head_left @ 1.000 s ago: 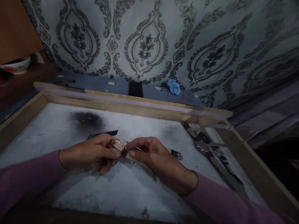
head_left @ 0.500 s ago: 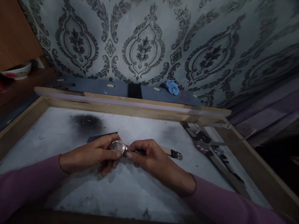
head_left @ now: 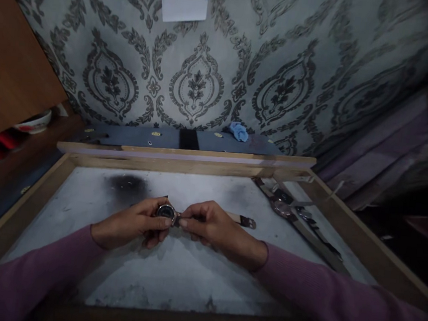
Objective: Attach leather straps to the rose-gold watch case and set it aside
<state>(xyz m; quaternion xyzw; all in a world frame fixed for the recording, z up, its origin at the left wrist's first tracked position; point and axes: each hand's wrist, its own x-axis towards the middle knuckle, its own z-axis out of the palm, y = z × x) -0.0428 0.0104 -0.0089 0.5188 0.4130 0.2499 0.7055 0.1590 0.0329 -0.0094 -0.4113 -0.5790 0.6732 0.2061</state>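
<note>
My left hand (head_left: pixel 143 223) is closed around a round wristwatch (head_left: pixel 166 213), its thumb on the lower rim of the case and the dial facing up. Beside it, my right hand (head_left: pixel 208 224) pinches a dark watch strap (head_left: pixel 177 219) where it meets the right side of the case. Past the right hand's knuckles, a strap end with a metal buckle (head_left: pixel 248 222) sticks out, pale along its length and dark near the buckle. The right fingertips hide part of the strap. A dark strip shows just behind the left fingers.
Wooden rims (head_left: pixel 184 153) border the white, stained work surface (head_left: pixel 142 280). At its right lie a brown-strapped watch (head_left: pixel 283 207), a darker watch (head_left: pixel 307 216) and a clear strip. Beyond the back rim, a crumpled blue cloth (head_left: pixel 238 131) rests by the patterned wall. A bowl (head_left: pixel 34 123) stands at left.
The view has tilted up, with more of the wall and the white paper showing. Both hands keep hold of the watch and its strap; the dial has tipped slightly and looks darker.
</note>
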